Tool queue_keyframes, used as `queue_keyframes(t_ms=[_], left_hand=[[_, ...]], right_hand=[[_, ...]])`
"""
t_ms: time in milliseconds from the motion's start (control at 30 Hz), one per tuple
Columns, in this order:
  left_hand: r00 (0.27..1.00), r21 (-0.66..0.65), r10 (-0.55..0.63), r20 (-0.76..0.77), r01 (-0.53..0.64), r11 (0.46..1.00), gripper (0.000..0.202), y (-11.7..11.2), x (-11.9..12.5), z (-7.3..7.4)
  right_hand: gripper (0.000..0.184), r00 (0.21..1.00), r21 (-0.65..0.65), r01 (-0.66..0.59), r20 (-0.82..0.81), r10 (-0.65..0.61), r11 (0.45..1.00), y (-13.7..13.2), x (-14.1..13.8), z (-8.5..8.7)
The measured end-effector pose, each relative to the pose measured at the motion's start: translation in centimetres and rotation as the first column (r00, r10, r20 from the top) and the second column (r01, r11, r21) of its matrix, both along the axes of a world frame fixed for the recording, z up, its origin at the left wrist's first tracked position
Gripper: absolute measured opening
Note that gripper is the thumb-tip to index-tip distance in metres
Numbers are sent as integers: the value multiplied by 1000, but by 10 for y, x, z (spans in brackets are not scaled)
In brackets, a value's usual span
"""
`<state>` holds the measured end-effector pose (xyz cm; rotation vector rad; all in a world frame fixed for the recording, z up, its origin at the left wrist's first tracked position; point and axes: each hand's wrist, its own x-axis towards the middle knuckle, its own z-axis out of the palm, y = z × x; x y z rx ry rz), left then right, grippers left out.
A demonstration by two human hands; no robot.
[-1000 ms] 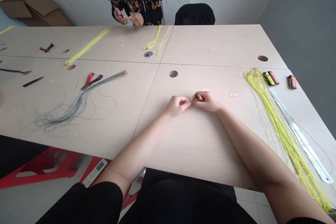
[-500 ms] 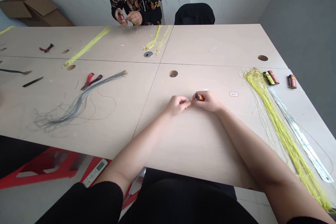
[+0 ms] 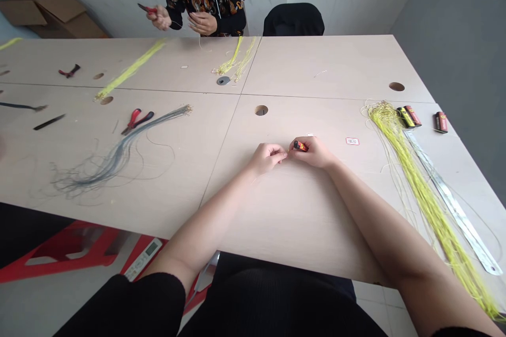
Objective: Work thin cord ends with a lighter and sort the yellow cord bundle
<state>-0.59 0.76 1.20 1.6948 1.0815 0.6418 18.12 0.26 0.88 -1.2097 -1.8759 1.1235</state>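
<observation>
My left hand (image 3: 269, 158) is closed in a pinch at the middle of the near table, its fingertips almost meeting my right hand's. A tiny yellowish bit shows between the fingertips, too small to name. My right hand (image 3: 314, 152) is closed around a small black-and-red cylinder (image 3: 301, 146) with yellow print; its dark end points left. Whether it is a battery or a lighter, I cannot tell. Just beyond my right hand lies a small white tag (image 3: 310, 135), and to its right a red-bordered label (image 3: 352, 141).
On the right lie a yellow cord bundle (image 3: 415, 184), a metal ruler (image 3: 454, 205) and several black, red and yellow cylinders (image 3: 440, 122). A grey cord bundle (image 3: 114, 160) and red-and-black pliers (image 3: 136, 121) lie left. Across the table, a person (image 3: 203, 23) holds red-handled pliers (image 3: 147, 8).
My hands have stayed nearly still. Across the table, the other person's hands have moved apart, the one with the pliers swinging out to the left.
</observation>
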Motion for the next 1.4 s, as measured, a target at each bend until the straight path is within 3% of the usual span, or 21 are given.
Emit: queue_keyframes(t_ms=[767, 1400], left_hand=[[1000, 34, 2, 5, -2, 999, 23, 2, -1, -8], [980, -36, 67, 189, -61, 997, 25, 9, -4, -9]], right_hand=[[10, 1000, 34, -9, 24, 8, 999, 2, 3, -1], [12, 999, 35, 26, 26, -27, 999, 3, 3, 2]])
